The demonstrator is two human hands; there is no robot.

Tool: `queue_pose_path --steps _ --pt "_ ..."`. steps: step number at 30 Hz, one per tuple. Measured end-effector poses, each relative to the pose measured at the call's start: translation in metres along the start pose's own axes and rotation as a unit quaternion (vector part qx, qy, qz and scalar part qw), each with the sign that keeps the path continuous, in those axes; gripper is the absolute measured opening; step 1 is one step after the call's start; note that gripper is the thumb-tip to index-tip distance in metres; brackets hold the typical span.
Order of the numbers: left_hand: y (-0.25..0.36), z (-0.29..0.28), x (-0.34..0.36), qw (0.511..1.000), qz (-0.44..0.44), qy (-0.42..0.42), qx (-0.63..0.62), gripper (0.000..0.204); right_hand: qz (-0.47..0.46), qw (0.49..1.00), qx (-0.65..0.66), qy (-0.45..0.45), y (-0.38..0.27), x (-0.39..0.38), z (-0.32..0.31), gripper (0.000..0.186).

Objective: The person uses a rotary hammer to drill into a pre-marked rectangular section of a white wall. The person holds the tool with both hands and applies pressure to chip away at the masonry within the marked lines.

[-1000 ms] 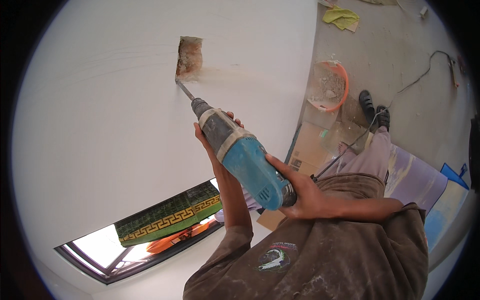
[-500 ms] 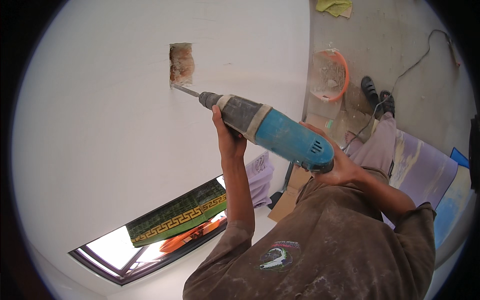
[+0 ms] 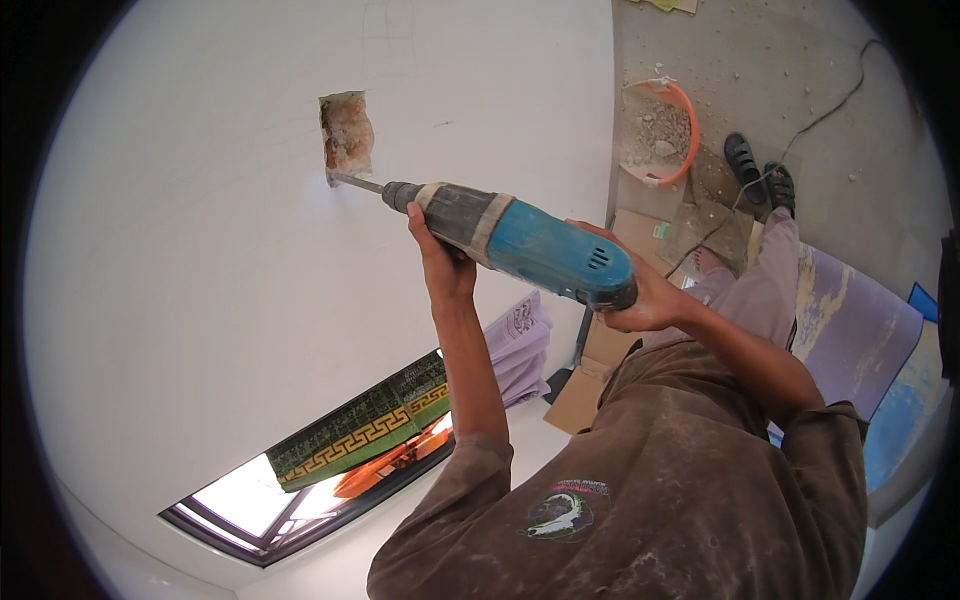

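A blue and dark grey rotary hammer drill (image 3: 545,240) is held in both my hands, its metal bit (image 3: 357,182) pointing left at the wall. The bit's tip meets the lower left corner of a rectangular recess (image 3: 347,135), where rough reddish masonry shows inside the white wall (image 3: 200,280). My left hand (image 3: 443,262) wraps the front of the drill from below, just behind its chuck. Around the rear handle my right hand (image 3: 640,292) is closed; the handle itself is largely hidden behind the blue housing.
An orange-rimmed bucket of rubble (image 3: 690,130) stands on the dusty floor. A dark cable (image 3: 810,128) crosses the floor past black sandals (image 3: 742,165). Cardboard (image 3: 577,400) and a purple mat (image 3: 850,310) lie nearby. A window (image 3: 262,510) with a green patterned cloth (image 3: 350,445) is at lower left.
The view has shifted slightly. The drill and both hands appear a little further left and up, with the bit still at the recess's lower corner. Both hands keep their hold.
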State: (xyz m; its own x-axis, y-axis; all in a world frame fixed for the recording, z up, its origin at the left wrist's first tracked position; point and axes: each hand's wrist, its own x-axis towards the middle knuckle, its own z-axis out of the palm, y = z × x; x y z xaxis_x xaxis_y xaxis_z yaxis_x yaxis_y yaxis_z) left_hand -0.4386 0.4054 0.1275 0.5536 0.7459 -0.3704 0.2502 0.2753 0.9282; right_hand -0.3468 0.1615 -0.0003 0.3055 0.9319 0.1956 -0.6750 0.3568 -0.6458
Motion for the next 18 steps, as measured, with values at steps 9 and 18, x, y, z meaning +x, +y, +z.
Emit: queue_pose_path --steps 9,18 --pt "0.005 0.018 -0.01 0.996 0.024 0.042 -0.081 0.06 0.03 0.998 -0.06 0.002 -0.066 0.001 0.015 0.098" --pt "0.018 0.026 -0.002 0.985 0.065 0.035 -0.154 0.066 0.059 0.979 -0.194 -0.015 -0.131 0.035 0.029 0.095"
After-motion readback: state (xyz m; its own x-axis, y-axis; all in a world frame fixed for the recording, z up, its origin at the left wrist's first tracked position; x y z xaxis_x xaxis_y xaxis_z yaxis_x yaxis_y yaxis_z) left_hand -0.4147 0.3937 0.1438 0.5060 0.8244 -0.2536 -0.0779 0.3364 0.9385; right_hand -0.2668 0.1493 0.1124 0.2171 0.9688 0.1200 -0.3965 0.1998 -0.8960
